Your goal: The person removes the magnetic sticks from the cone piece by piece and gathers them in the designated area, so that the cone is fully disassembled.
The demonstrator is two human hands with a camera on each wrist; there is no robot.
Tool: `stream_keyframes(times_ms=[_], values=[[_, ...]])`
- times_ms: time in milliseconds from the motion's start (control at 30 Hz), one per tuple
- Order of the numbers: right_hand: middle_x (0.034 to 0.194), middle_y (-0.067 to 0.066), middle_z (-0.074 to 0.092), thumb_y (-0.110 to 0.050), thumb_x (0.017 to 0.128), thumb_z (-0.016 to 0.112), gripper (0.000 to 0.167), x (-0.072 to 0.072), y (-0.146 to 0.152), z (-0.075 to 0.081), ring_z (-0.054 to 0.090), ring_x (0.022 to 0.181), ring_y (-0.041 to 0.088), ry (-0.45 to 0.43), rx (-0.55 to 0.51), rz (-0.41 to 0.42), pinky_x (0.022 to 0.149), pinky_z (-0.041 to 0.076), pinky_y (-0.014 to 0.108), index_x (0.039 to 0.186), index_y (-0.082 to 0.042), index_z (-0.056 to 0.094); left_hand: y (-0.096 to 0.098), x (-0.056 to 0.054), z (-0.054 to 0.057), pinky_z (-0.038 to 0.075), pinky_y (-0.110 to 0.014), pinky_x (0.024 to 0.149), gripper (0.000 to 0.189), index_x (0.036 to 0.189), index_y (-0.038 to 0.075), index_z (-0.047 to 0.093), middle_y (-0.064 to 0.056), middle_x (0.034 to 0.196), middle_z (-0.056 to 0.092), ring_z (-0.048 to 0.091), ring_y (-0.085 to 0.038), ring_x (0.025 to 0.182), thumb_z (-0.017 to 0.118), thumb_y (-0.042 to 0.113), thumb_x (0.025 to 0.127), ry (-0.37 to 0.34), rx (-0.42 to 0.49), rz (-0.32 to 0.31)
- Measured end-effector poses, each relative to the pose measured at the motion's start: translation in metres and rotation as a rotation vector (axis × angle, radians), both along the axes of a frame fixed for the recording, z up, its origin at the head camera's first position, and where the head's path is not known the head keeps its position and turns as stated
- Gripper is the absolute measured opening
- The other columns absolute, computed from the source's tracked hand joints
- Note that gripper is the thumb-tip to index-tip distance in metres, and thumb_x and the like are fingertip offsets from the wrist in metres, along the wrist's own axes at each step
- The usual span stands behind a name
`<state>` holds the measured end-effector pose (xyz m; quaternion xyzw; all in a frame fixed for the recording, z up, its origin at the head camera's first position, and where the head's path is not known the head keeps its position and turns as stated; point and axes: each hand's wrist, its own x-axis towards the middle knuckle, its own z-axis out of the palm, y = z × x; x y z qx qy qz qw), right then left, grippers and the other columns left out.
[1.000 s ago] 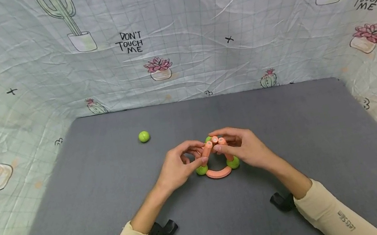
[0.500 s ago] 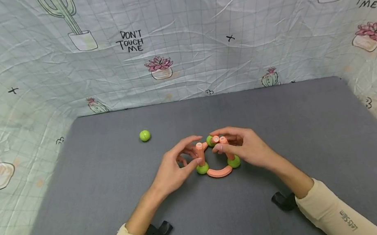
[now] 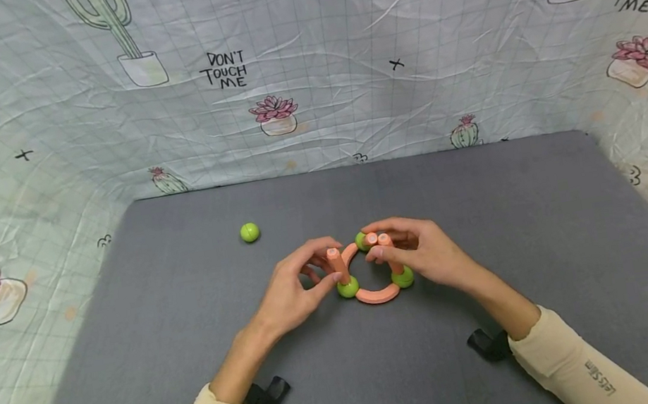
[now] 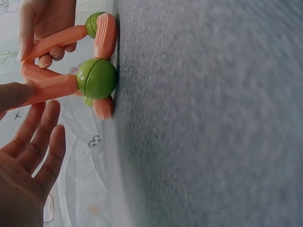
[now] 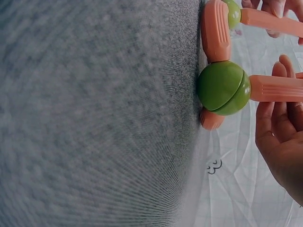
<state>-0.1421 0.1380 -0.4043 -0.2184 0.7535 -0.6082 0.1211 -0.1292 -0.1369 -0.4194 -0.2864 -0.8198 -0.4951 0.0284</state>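
Three green balls, at front left, front right and back, are joined by curved orange pieces into a ring on the table. The front curved piece shows whole. My left hand pinches the upper part of an orange stick rising from the front left ball; it tilts outward to the left. With thumb and fingers, my right hand holds the tops of two other sticks: the right stick, on the front right ball, and the back stick. Fingers partly hide the back stick.
A loose green ball lies on the grey table, back left of the ring. Printed cloth hangs behind and at both sides. A black wrist mount sits under each forearm.
The left stick has swung from leaning inward against the other tops, through upright, to leaning outward. My left hand moved left with it. My right hand has barely moved.
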Motion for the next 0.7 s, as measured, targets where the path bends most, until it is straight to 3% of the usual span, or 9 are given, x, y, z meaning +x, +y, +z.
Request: stream_keyframes(times_ms=[233,467,700], values=[[0.118,0.017,0.077,-0.019,0.101,0.07,0.043,0.001,-0.001,0.002,0.075,0.108,0.039,-0.01,0.016,-0.017,0.084,0.061,0.03,0.141,-0.006,0.062,-0.01,0.001,0.001,0.058,-0.035,0.076,0.035,0.124,0.022,0.063,0.002,0.105,0.072,0.07,-0.012,0.09,0.08,0.017,0.094,-0.023,-0.023,0.043],[0.119,0.018,0.076,-0.019,0.101,0.07,0.042,0.001,0.0,0.003,0.073,0.111,0.043,-0.033,0.002,-0.011,0.085,0.061,0.03,0.141,-0.008,0.063,-0.017,0.003,0.004,0.058,-0.036,0.077,0.027,0.117,0.019,0.062,0.003,0.102,0.072,0.068,-0.01,0.089,0.078,0.021,0.095,-0.053,-0.04,0.075],[0.119,0.02,0.076,-0.018,0.102,0.069,0.044,0.001,0.001,0.001,0.074,0.11,0.042,-0.02,0.002,-0.007,0.084,0.062,0.03,0.142,-0.003,0.061,-0.021,0.002,0.007,0.058,-0.035,0.076,0.024,0.107,0.018,0.058,0.004,0.099,0.073,0.064,-0.01,0.084,0.077,0.013,0.093,-0.09,-0.084,0.068]])
